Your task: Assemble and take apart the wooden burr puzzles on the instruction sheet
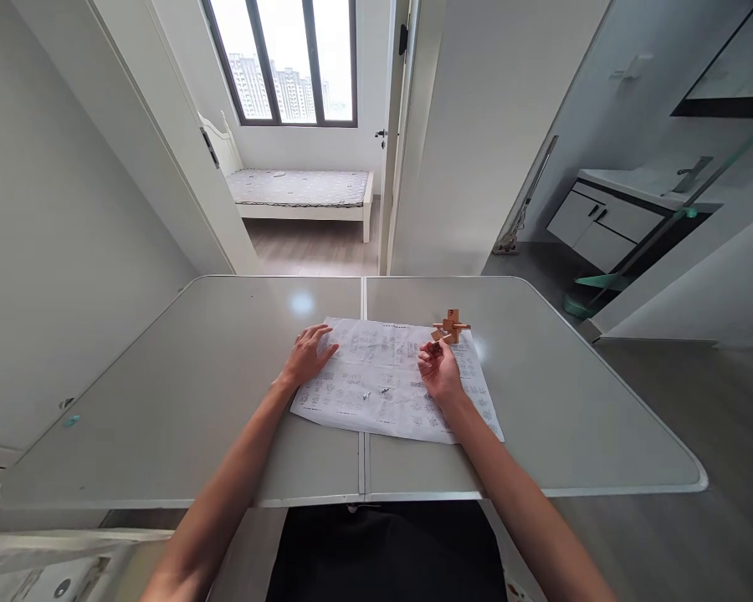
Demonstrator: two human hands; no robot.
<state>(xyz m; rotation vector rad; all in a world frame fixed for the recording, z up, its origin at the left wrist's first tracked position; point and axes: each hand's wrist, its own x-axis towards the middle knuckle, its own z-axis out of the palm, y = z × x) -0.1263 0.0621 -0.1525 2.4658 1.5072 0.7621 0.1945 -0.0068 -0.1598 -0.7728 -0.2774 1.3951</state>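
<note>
A white printed instruction sheet (392, 359), creased and covered in small diagrams, lies on the table. My left hand (309, 355) rests on its left edge, fingers spread and holding nothing. Near the sheet's right side, my right hand (440, 368) is closed in a pinch, palm partly turned up. At its fingertips is a small wooden piece (439, 335); the fingers hide part of it. Just beyond stands a wooden block assembly (453, 324) with crossing pieces and thin sticks poking out at the sides. Two tiny metallic bits, apparently screws (385, 390), lie on the sheet's middle.
The grey table (176, 401) has a pale rim and a metal seam (362, 468) down its middle. A small teal item (71, 420) sits near its left edge. Beyond are a doorway with a bed (301, 188) and, at right, a washroom cabinet (606, 219).
</note>
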